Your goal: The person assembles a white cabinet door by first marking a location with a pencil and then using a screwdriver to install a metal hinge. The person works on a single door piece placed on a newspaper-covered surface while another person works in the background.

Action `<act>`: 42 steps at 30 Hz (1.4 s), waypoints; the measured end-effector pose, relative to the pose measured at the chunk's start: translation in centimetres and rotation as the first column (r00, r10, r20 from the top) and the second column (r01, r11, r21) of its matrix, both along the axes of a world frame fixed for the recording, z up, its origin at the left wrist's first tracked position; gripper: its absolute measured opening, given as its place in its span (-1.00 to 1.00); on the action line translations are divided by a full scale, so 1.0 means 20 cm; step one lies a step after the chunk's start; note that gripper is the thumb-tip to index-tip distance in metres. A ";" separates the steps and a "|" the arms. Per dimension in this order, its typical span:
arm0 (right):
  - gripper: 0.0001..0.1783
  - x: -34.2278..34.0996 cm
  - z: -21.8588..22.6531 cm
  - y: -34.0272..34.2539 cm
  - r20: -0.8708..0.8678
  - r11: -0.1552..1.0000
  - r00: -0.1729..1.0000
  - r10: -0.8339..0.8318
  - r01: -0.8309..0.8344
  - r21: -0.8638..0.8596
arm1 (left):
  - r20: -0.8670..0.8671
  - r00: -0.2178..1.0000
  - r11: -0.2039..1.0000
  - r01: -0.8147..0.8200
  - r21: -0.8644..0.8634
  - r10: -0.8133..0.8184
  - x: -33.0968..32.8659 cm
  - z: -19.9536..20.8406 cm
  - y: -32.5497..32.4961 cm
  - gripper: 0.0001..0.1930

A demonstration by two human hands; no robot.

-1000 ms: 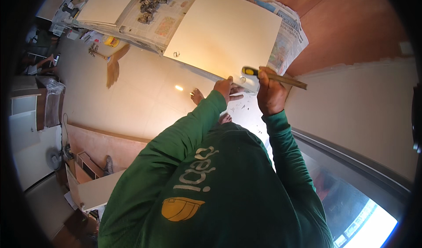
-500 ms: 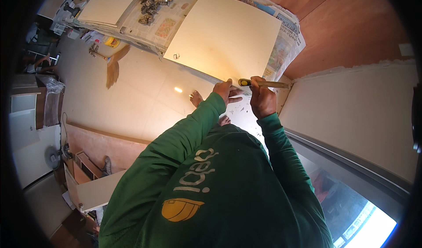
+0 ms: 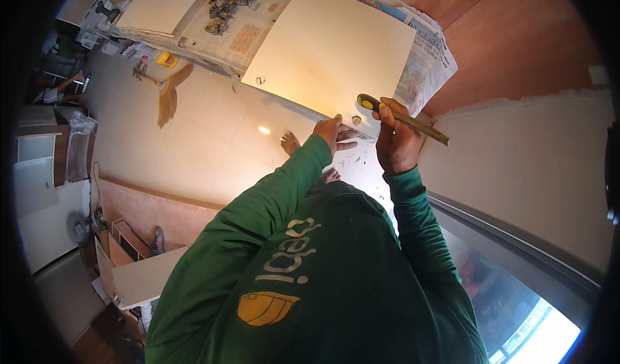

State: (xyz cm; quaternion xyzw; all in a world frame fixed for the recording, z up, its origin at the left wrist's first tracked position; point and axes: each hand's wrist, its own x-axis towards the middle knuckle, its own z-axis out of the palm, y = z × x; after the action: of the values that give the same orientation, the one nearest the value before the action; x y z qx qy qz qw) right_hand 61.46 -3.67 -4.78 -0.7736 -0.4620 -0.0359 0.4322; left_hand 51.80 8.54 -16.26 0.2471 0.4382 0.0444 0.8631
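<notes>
A pale flat panel [image 3: 323,48] lies on a newspaper-covered surface ahead of me. My left hand [image 3: 333,133] grips its near edge, thumb on top and fingers reaching past the edge. Close by that thumb, a round metal fitting [image 3: 356,120] sits in the panel; a similar round spot [image 3: 260,80] shows near its left corner. My right hand [image 3: 396,138] holds a long flat-bladed tool [image 3: 423,127] above the panel's right corner. Its black-and-yellow handle end points toward the panel and the brownish blade points away to the right. Whether it is a chisel or a file, I cannot tell.
Metal hinges [image 3: 226,6] lie heaped on newspaper left of the panel, beside another pale panel [image 3: 165,6]. A broom [image 3: 169,96] and a yellow tub [image 3: 166,59] are on the floor. At right stands a pale wall [image 3: 516,164]. Other people show at far left.
My right hand has lifted a little and shifted right with the tool, uncovering the round metal fitting. The tool now tilts more steeply. My left hand stays at the panel's edge.
</notes>
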 end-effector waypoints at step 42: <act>-0.77 0.05 -0.19 -0.03 -0.141 0.992 0.990 -0.012 -0.006 -0.126 | -0.009 1.000 1.000 0.014 -0.017 -0.014 0.00 0.02 0.00 -0.57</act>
State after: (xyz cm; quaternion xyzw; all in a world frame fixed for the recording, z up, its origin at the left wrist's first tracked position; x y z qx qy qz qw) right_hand 62.41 -4.19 -8.59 -0.8006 -0.4305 0.0478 0.4142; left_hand 51.81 8.49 -15.88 0.2431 0.4409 0.0337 0.8634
